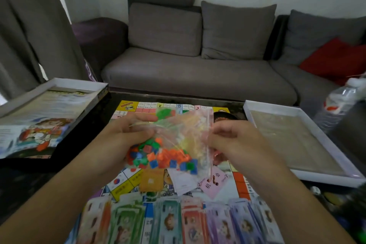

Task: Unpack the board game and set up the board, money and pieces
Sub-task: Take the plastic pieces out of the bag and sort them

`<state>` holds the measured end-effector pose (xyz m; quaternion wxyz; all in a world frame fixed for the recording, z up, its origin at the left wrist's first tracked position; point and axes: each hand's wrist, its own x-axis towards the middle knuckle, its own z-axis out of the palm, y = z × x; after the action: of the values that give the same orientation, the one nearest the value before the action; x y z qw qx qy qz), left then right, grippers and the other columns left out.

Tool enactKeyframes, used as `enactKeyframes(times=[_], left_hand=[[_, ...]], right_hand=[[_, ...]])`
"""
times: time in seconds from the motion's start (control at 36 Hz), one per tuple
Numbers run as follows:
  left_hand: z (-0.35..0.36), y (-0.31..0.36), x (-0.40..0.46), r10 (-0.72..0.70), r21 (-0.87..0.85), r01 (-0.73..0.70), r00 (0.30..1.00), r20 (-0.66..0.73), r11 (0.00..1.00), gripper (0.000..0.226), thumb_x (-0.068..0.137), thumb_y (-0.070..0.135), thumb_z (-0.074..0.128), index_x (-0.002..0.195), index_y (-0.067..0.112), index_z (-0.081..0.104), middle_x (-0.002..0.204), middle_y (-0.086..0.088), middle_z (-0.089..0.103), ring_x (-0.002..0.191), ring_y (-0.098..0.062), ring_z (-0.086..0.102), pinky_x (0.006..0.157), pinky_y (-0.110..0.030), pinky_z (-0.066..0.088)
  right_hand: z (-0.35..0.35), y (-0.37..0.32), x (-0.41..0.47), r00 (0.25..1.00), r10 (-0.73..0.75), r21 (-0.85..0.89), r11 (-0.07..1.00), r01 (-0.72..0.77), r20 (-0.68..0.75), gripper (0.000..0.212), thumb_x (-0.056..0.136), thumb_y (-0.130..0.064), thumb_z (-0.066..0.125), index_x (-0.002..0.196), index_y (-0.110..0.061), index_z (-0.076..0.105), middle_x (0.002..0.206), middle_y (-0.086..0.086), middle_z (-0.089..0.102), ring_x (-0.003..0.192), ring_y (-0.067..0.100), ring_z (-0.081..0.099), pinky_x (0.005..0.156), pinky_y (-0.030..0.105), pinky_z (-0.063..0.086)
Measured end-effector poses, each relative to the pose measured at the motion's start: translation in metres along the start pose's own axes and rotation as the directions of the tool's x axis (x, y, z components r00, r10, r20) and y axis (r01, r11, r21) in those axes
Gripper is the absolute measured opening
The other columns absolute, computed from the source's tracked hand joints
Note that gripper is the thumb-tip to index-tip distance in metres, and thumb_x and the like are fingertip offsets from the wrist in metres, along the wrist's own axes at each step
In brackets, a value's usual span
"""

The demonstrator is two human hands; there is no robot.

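A clear plastic bag [178, 130] full of small coloured game pieces [164, 156] hangs above the middle of the game board [126, 107]. My left hand [126, 134] grips the bag's left side. My right hand [227, 138] pinches its right edge. The board lies flat on the dark table. Stacks of paper money [168, 222] in several colours lie in a row along the board's near edge. An orange card stack [152, 180], a white sheet [182, 180] and a pink card stack [213, 184] lie on the board under the bag.
The box lid [45, 113] with cartoon art sits at the left of the table. The white box base [297, 134] lies at the right. A plastic water bottle [336, 103] stands behind it. A grey sofa with a red cushion [334, 57] runs along the far side.
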<state>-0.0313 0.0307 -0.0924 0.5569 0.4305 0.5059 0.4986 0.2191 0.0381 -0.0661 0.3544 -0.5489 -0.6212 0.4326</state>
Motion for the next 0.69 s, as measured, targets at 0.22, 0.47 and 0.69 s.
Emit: enactKeyframes(times=[0.22, 0.47, 0.69], left_hand=[[-0.001, -0.007, 0.002, 0.015, 0.213, 0.014, 0.991, -0.135, 0.977, 0.022, 0.091, 0.031, 0.076, 0.112, 0.031, 0.072, 0.114, 0.002, 0.076, 0.1, -0.024, 0.077, 0.092, -0.057, 0.06], [0.036, 0.021, -0.029, 0.285, 0.372, -0.227, 0.952, -0.11, 0.9, 0.043, 0.073, 0.061, 0.066, 0.097, 0.025, 0.067, 0.085, 0.008, 0.067, 0.075, -0.007, 0.065, 0.072, -0.027, 0.051], [0.054, 0.024, -0.036, 0.136, -0.045, -0.129, 0.966, 0.219, 0.991, 0.04, 0.088, 0.042, 0.067, 0.09, 0.004, 0.075, 0.083, -0.02, 0.074, 0.073, -0.033, 0.072, 0.064, -0.04, 0.058]], right_hand=[[-0.001, -0.007, -0.007, 1.0, 0.014, 0.131, 0.991, -0.012, -0.016, 0.018, 0.093, -0.013, 0.076, 0.077, -0.005, 0.077, 0.071, 0.011, 0.074, 0.061, 0.021, 0.063, 0.058, 0.029, 0.056], [0.011, -0.04, -0.021, 0.996, -0.085, 0.243, 0.967, 0.083, -0.003, 0.026, 0.086, -0.023, 0.08, 0.067, -0.009, 0.07, 0.069, 0.02, 0.069, 0.052, 0.023, 0.06, 0.048, 0.027, 0.053], [0.025, -0.043, -0.024, 0.982, -0.156, 0.143, 0.98, 0.141, 0.102, 0.028, 0.083, -0.019, 0.085, 0.063, -0.013, 0.066, 0.061, 0.012, 0.068, 0.049, 0.019, 0.062, 0.05, 0.036, 0.054]])
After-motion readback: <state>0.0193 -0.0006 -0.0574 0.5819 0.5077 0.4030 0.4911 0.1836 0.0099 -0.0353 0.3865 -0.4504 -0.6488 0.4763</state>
